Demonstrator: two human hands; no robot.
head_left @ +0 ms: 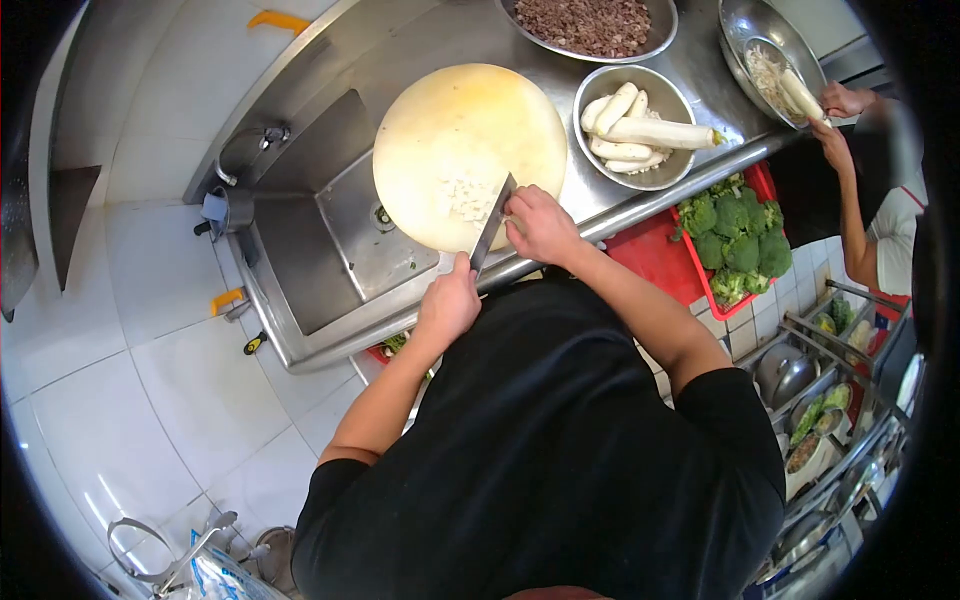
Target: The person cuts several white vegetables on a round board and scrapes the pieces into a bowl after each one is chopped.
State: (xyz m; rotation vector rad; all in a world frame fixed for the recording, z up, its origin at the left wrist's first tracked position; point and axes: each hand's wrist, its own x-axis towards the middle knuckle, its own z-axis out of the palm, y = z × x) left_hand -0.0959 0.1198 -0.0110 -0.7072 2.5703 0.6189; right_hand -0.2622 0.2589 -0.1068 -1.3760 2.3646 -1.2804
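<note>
My left hand (pixel 450 302) is closed round the handle of a knife beside the near edge of a round, pale cutting board (pixel 470 110). The dark blade of the knife (pixel 492 225) slants up and to the right over the board. Small white chopped pieces (pixel 465 198) lie just left of the blade. On the blade's right side, my right hand (pixel 543 228) has its fingers bent and pressed together close to the blade. What lies under those fingertips is mostly hidden.
Beside the board, a metal bowl (pixel 582 120) holds long white vegetables; behind it is a bowl of brown minced food (pixel 585 22). A sink (pixel 310 240) lies left. Broccoli (pixel 735 235) fills a red crate. At right, another person's hands (pixel 838 120) work at a bowl (pixel 745 30).
</note>
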